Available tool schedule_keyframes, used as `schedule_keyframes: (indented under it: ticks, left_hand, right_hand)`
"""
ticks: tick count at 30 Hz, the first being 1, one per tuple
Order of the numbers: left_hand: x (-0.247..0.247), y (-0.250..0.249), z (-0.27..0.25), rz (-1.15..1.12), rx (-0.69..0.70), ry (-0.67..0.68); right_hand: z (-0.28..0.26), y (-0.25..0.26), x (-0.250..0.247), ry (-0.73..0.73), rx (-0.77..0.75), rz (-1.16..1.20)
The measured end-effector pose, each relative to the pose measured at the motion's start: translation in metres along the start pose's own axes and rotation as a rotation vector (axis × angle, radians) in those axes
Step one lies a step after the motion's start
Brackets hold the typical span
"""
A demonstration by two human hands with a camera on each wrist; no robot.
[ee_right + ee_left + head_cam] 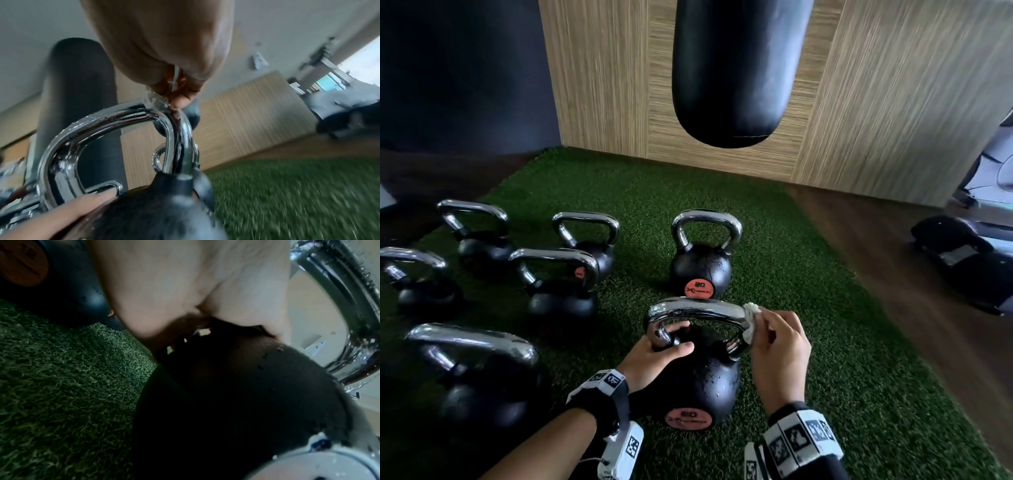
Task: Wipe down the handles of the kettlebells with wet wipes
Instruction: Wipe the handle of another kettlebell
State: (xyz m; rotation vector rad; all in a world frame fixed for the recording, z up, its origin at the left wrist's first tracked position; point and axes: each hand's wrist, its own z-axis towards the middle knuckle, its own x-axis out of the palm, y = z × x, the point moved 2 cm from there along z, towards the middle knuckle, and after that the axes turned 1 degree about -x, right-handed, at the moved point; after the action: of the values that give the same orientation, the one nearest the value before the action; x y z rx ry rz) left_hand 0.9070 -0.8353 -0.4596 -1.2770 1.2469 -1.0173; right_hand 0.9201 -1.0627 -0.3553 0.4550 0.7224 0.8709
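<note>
A black kettlebell [702, 383] with an orange label stands on the green turf close in front of me. Its chrome handle [698, 308] is beaded with wet drops. My left hand [657, 349] grips the left leg of the handle, thumb in front and fingers behind. My right hand [774, 339] pinches a crumpled white wet wipe [751, 318] against the handle's right upper corner. In the right wrist view, the wipe [154, 99] sits under my fingertips [179, 100] on the handle [102, 126]. The left wrist view shows my palm [185, 288] over the bell body [226, 402].
A second 20-marked kettlebell [702, 260] stands just behind this one. Several more kettlebells [558, 274] crowd the turf [825, 342] to the left. A black punching bag [736, 68] hangs ahead before a wood-panel wall. A dark machine base [962, 260] lies on the floor at right.
</note>
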Motion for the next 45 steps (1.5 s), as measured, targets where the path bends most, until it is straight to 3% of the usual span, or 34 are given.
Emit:
schedule_keyframes:
  ticks: [5,10,13,17,20,22,24,27,32,35,41,45]
  left_hand:
    - [-0.003,-0.008,-0.003,0.053,-0.01,0.008]
    - [-0.006,-0.013,-0.009,0.126,-0.123,-0.009]
    - [-0.009,-0.019,-0.015,0.281,-0.147,-0.028]
    - [-0.011,-0.034,-0.026,0.534,-0.224,0.015]
    - [-0.014,-0.046,-0.042,0.855,-0.311,0.107]
    - [-0.017,-0.057,-0.055,1.007,-0.304,0.084]
    - [-0.017,-0.068,-0.063,0.952,-0.243,0.07]
    - [-0.005,-0.087,-0.07,0.507,-0.211,0.117]
    - [0.011,-0.119,-0.078,0.039,-0.185,0.189]
    - [0.017,-0.126,-0.081,-0.081,-0.165,0.217]
    - [0.017,-0.124,-0.078,-0.245,-0.177,0.22]
    - [0.015,-0.128,-0.076,-0.378,-0.124,0.203]
  right_hand:
    - [-0.019,-0.038,0.01,0.039,0.458,0.083]
    - [-0.029,-0.055,0.022,0.013,0.649,0.259]
    - [-0.042,-0.059,0.031,0.065,0.797,0.343]
    - [-0.056,-0.063,0.04,0.17,0.818,0.323]
    - [-0.058,-0.07,0.034,0.301,0.797,0.271]
    - [-0.058,-0.073,0.026,0.434,0.84,0.359]
    - [-0.057,-0.066,0.015,0.614,0.911,0.546]
    - [-0.049,-0.047,0.002,0.795,0.816,0.689]
    - [-0.03,0.001,-0.008,0.705,0.365,0.645]
    - [-0.024,0.021,-0.012,0.589,0.253,0.598]
    - [-0.019,0.037,-0.024,0.288,0.0,0.253]
    - [-0.015,0.035,-0.026,0.304,-0.008,0.357]
